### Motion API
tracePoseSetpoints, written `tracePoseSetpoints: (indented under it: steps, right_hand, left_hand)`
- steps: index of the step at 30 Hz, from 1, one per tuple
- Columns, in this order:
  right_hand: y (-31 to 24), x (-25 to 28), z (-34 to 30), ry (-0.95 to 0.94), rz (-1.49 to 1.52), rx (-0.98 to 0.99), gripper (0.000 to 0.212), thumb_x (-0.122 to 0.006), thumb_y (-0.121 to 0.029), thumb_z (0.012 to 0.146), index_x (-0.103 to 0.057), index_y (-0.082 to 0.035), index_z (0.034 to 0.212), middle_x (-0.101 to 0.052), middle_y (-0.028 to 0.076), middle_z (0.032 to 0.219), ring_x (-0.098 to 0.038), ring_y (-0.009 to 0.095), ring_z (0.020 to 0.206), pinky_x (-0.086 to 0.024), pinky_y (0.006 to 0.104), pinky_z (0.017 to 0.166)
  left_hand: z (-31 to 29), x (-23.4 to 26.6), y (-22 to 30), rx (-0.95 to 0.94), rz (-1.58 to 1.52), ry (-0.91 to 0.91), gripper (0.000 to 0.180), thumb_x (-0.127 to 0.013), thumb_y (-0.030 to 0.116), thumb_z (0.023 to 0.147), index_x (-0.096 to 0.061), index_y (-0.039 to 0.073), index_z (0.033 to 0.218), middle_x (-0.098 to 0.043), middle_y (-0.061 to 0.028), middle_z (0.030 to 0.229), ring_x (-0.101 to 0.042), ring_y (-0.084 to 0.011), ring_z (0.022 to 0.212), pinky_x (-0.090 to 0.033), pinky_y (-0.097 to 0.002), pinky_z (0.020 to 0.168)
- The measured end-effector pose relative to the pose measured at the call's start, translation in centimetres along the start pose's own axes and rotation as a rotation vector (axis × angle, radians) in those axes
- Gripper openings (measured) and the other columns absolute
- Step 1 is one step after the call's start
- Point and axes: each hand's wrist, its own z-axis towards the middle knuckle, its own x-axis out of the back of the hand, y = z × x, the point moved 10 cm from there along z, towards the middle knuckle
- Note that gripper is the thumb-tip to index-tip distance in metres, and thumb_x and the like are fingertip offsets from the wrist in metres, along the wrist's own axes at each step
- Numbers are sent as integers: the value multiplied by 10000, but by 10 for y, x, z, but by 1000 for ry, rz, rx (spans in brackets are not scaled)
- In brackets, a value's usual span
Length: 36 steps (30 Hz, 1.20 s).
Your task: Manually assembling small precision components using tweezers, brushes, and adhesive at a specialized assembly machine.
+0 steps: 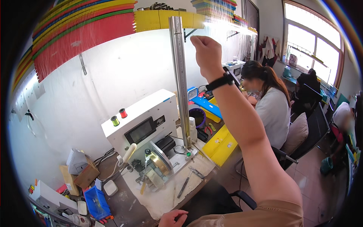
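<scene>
My right hand (pixel 207 51) is raised high, its fingers pinched together, beside the top of a tall metal upright (pixel 178 75). Whatever is in that pinch is too small to make out. A dark band with a watch (pixel 223 80) circles the right wrist. Low at the bottom edge, my left hand (pixel 172 219) is partly cut off, with its fingers curled together; nothing in it can be seen. Ahead of it stands a white bench machine (pixel 141 113) with a screen and a brass-coloured wheel (pixel 160 162). Tweezers (pixel 184 185) lie on the pale board (pixel 166 200).
Green (pixel 115 121) and red (pixel 123 113) thread spools top the machine. A blue bin (pixel 96 202) sits at left. Yellow boards (pixel 220 145) and a purple-rimmed bowl (pixel 197 117) lie right of the upright. A co-worker (pixel 273 109) sits beyond my arm. Coloured panels (pixel 94 34) with hanging strands jut overhead.
</scene>
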Motion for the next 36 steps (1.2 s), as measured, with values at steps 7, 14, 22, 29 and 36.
tracePoseSetpoints:
  steps: [7,14,22,29,36]
  right_hand:
    - [-16,-43,34,-132,-330,304,234,-688,-183,932,-745,40,975,-691,97,806,-619,188,699,-510,322,673]
    - [-38,-51,25,-111,-621,711,183,-676,-171,923,-756,-6,935,-722,140,926,-692,314,809,-558,402,757]
    - [-8,-31,-11,-116,-744,638,195,-676,-216,914,-768,-44,909,-720,100,910,-685,287,807,-552,406,740]
    - [152,40,-178,-214,-499,87,141,-724,-150,874,-720,-12,845,-655,111,779,-652,255,706,-515,360,653]
    - [252,78,-280,-151,-438,-270,135,-727,-116,876,-716,14,909,-696,123,765,-681,203,666,-525,327,631]
  left_hand:
    - [-14,8,-28,82,-93,64,142,-701,114,926,-752,27,1026,-707,-15,786,-590,-63,717,-468,-236,651]
    - [-22,22,-51,135,-204,202,115,-678,101,956,-735,10,998,-653,23,757,-557,-38,711,-455,-217,658]
    - [-23,35,-76,204,-244,348,116,-677,95,957,-723,-8,983,-646,30,771,-546,-35,705,-439,-207,648]
    - [-13,61,-98,344,-228,517,151,-696,131,941,-707,-18,961,-630,23,751,-533,-47,685,-436,-234,629]
    - [-7,70,-114,506,-195,582,174,-687,160,964,-671,-10,929,-611,30,785,-529,-51,731,-424,-231,670]
